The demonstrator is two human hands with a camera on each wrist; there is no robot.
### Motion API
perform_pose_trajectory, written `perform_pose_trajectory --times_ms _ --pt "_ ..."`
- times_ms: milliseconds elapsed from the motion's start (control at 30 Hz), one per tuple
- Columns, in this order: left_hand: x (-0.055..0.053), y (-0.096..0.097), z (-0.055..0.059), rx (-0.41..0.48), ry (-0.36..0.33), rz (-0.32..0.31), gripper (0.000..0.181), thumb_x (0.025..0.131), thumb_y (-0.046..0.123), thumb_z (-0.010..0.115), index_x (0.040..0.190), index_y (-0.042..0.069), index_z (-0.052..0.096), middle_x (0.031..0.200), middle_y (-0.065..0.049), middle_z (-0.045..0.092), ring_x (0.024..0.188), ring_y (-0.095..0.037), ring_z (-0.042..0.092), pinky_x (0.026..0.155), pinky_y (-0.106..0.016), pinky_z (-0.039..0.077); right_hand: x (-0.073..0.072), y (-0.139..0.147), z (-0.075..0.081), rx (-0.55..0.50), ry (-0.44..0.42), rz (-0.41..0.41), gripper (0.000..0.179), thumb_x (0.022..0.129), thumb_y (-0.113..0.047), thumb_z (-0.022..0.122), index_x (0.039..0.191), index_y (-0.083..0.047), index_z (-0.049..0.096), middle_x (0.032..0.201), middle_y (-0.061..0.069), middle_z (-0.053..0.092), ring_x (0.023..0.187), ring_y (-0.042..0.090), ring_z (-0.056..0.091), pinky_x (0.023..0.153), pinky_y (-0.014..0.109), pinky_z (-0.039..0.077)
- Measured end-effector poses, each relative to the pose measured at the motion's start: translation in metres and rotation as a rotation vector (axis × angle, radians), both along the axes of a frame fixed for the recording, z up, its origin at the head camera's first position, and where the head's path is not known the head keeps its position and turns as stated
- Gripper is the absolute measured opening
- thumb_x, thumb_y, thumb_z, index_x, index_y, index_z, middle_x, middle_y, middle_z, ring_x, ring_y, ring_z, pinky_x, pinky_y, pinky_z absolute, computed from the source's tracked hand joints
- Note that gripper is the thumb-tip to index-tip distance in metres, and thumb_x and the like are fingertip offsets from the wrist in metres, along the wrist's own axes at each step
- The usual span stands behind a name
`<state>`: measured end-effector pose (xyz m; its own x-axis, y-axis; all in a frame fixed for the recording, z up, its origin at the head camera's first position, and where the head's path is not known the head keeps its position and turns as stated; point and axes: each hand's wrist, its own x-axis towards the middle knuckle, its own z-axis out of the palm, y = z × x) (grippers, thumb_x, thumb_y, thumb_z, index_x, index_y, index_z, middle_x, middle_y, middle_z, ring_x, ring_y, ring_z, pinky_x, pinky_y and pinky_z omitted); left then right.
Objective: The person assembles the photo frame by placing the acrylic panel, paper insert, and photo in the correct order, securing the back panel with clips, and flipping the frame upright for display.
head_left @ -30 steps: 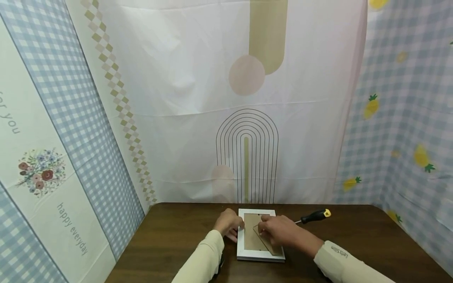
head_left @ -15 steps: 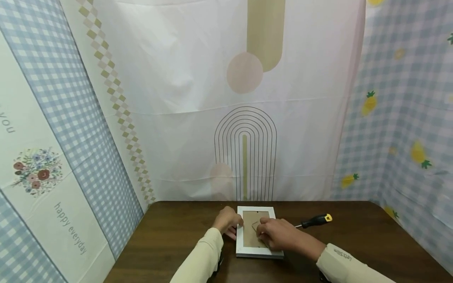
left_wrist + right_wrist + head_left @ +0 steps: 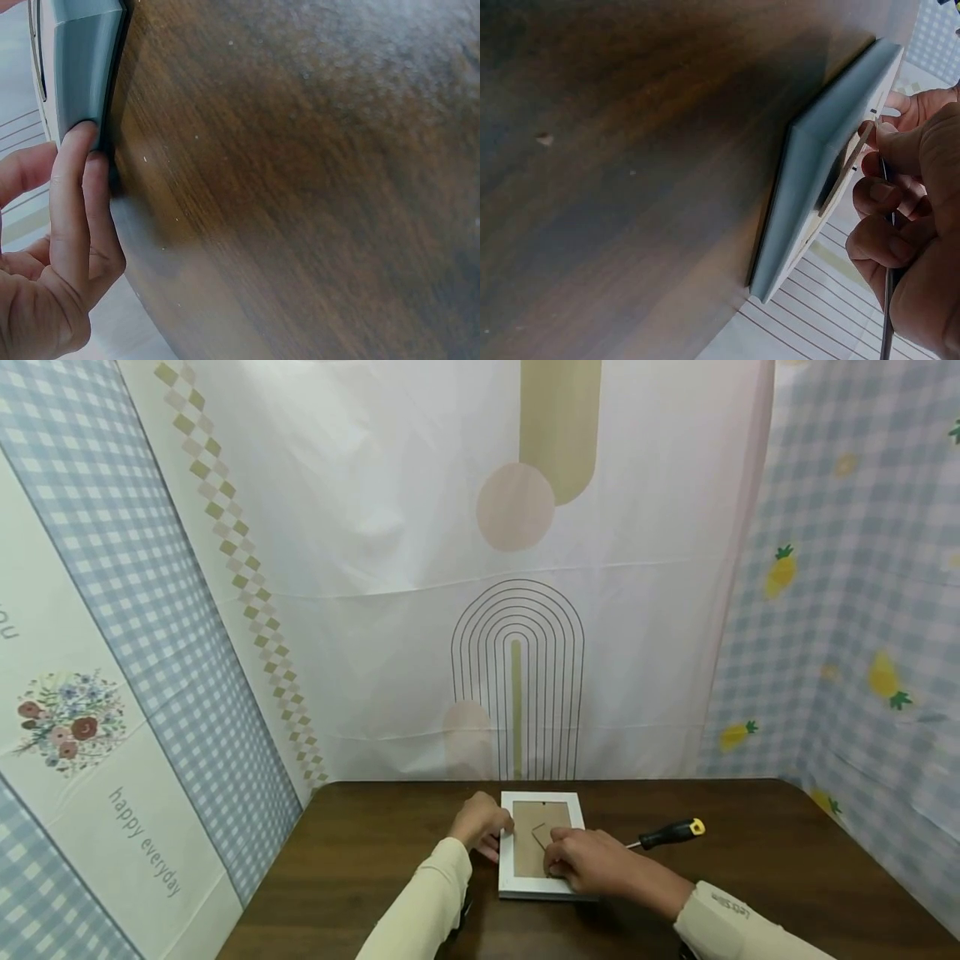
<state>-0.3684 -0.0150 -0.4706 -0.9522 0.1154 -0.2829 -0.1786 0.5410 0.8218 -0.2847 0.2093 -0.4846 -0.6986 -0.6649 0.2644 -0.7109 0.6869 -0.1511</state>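
Note:
A white picture frame (image 3: 522, 887) lies face down on the table, its brown backing (image 3: 527, 856) upward. My left hand (image 3: 482, 822) grips its left side; in the left wrist view two fingers (image 3: 71, 195) press the frame's outer edge (image 3: 82, 67). My right hand (image 3: 590, 862) is over the lower right part of the backing. Its fingers and thumb pinch the edge of a thin brown stand flap (image 3: 844, 181), raised slightly above a dark gap. The same hand holds a screwdriver (image 3: 667, 833), whose metal shaft (image 3: 889, 300) runs through the curled fingers; its black and yellow handle sticks out right.
The dark wooden table (image 3: 360, 835) extends on both sides of the frame. Close behind its far edge hangs a white patterned cloth (image 3: 390, 652), with checked cloths at left and right.
My right hand has slid nearer along the frame, and the flap's lower part, visible a second ago over the near right corner, is now hidden by it. The left hand keeps its hold.

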Motion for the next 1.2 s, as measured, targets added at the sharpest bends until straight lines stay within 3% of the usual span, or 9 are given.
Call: perform_pose_trajectory --times_ms 200,300,433,567,767,1000,1200 --pt "-0.002 0.0 -0.001 -0.008 0.0 0.0 0.015 0.088 -0.002 0.078 0.095 -0.004 0.066 0.086 -0.023 0.068 0.069 -0.036 0.077 0.056 -0.041 0.071 -0.006 0.008 -0.015 -0.071 0.066 0.099 0.015 0.105 -0.015 0.076 0.099 -0.029 0.08 0.088 -0.015 0.057 0.07 -0.004 0.049 0.049 0.022 0.04" --pt "-0.002 0.0 -0.002 -0.001 -0.001 0.002 0.015 0.088 -0.002 0.078 0.095 -0.004 0.066 0.086 -0.022 0.068 0.069 -0.036 0.077 0.056 -0.041 0.071 -0.003 0.006 -0.012 -0.063 0.033 0.07 0.017 0.103 -0.013 0.075 0.099 -0.029 0.081 0.088 -0.015 0.058 0.07 -0.005 0.048 0.049 0.021 0.039" --pt "-0.003 0.0 -0.003 0.002 -0.004 0.002 0.014 0.087 -0.002 0.078 0.095 -0.005 0.066 0.086 -0.022 0.067 0.068 -0.036 0.077 0.056 -0.041 0.071 0.008 -0.002 0.0 -0.023 -0.032 -0.033 0.017 0.099 -0.012 0.08 0.096 -0.028 0.08 0.089 -0.014 0.061 0.071 -0.004 0.05 0.053 0.019 0.041" --pt "-0.003 0.0 -0.003 0.0 -0.007 0.001 0.014 0.087 -0.002 0.078 0.094 -0.005 0.066 0.085 -0.022 0.068 0.067 -0.036 0.077 0.055 -0.041 0.071 0.012 -0.006 0.001 -0.006 -0.056 -0.092 0.017 0.099 -0.013 0.081 0.095 -0.029 0.077 0.091 -0.015 0.061 0.074 -0.003 0.053 0.055 0.021 0.043" --pt "-0.003 0.001 -0.001 0.011 -0.012 0.003 0.015 0.088 -0.003 0.078 0.097 -0.007 0.067 0.088 -0.022 0.068 0.069 -0.037 0.077 0.057 -0.043 0.072 0.014 -0.007 0.003 -0.038 -0.073 -0.101 0.016 0.1 -0.014 0.082 0.096 -0.028 0.077 0.091 -0.013 0.062 0.077 -0.001 0.056 0.056 0.023 0.045" --pt "-0.005 0.0 -0.002 0.01 -0.01 -0.005 0.016 0.089 -0.001 0.078 0.1 -0.006 0.067 0.092 -0.022 0.068 0.072 -0.037 0.078 0.058 -0.043 0.072 0.012 -0.004 0.001 -0.137 -0.191 -0.066 0.014 0.104 -0.009 0.078 0.099 -0.022 0.079 0.092 -0.011 0.063 0.077 -0.004 0.048 0.063 0.019 0.046" --pt "-0.004 0.0 -0.003 0.003 -0.012 -0.003 0.015 0.088 -0.002 0.078 0.097 -0.005 0.067 0.091 -0.022 0.068 0.071 -0.036 0.077 0.057 -0.042 0.072 0.012 -0.003 0.0 -0.171 -0.23 -0.049 0.014 0.104 -0.008 0.077 0.099 -0.021 0.078 0.094 -0.011 0.065 0.079 -0.005 0.048 0.065 0.019 0.046"
